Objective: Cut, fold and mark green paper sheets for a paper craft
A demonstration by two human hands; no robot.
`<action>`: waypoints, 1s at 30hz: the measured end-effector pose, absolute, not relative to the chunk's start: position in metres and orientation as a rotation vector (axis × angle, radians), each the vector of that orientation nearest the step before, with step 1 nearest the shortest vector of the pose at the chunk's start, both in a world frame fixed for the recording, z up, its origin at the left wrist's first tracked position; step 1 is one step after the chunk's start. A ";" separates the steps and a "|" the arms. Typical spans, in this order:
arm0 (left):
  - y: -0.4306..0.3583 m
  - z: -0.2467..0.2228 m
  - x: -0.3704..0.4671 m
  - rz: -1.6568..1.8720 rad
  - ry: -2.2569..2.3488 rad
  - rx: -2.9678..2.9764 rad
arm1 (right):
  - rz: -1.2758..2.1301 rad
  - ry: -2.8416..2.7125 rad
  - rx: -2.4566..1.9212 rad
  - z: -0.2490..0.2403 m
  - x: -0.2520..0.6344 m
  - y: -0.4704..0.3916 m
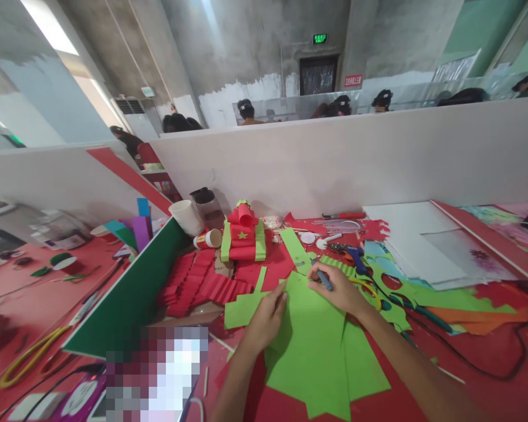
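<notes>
A large sheet of bright green paper with cut edges lies in front of me over more green pieces. My left hand is at its upper left edge, fingers curled together on the paper. In my right hand is a dark blue-grey pen, gripped over the sheet's top edge; its tip is hard to see. A narrow green strip extends beyond the sheet. Past my hands stands a red and green paper model with a yellow star on its front.
Folded red paper fills the left side beside a green divider. Yellow-handled scissors, a blue glue gun and green scraps are at right. A blurred-out screen is at lower left. Other people sit beyond the white partition.
</notes>
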State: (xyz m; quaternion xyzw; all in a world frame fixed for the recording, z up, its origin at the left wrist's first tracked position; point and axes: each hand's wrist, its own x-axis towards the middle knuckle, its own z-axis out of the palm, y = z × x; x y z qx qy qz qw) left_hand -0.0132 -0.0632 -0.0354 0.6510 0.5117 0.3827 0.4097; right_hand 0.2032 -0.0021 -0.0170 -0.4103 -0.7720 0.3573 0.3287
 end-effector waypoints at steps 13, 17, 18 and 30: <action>-0.064 -0.027 -0.008 0.962 1.274 1.685 | 0.946 -1.949 -1.080 -0.022 0.200 0.000; -0.063 -0.028 -0.009 0.956 1.294 1.689 | 0.943 -1.952 -1.069 -0.021 0.199 -0.001; -0.063 -0.028 -0.009 0.957 1.294 1.692 | 0.946 -1.952 -1.063 -0.020 0.199 -0.001; -0.064 -0.026 -0.006 0.909 1.341 1.704 | 0.932 -1.940 -1.034 -0.015 0.196 -0.006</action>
